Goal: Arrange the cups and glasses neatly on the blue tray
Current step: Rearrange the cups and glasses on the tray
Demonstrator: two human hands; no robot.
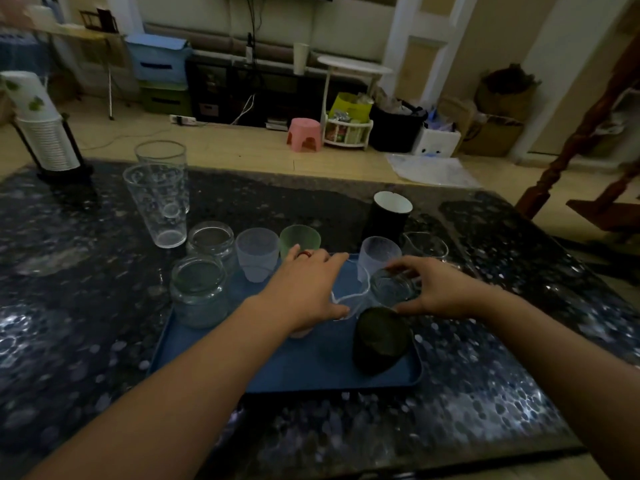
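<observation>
The blue tray (277,368) lies on the dark speckled table. On its left side stand two clear jars (199,292), a frosted cup (257,252) and a green cup (300,239). My left hand (304,289) rests over a clear glass (349,301) in the tray's middle, fingers curled on its rim. My right hand (436,289) grips a small clear glass (393,287) at the tray's right. A dark cup (379,341) stands near the front right corner. Another frosted cup (379,254) is behind the held glass.
Two tall clear glasses (157,202) stand off the tray at the back left. A black cup with white inside (389,216) and a clear glass (426,245) stand behind the tray's right. A stack of paper cups on a holder (41,129) is at the far left corner.
</observation>
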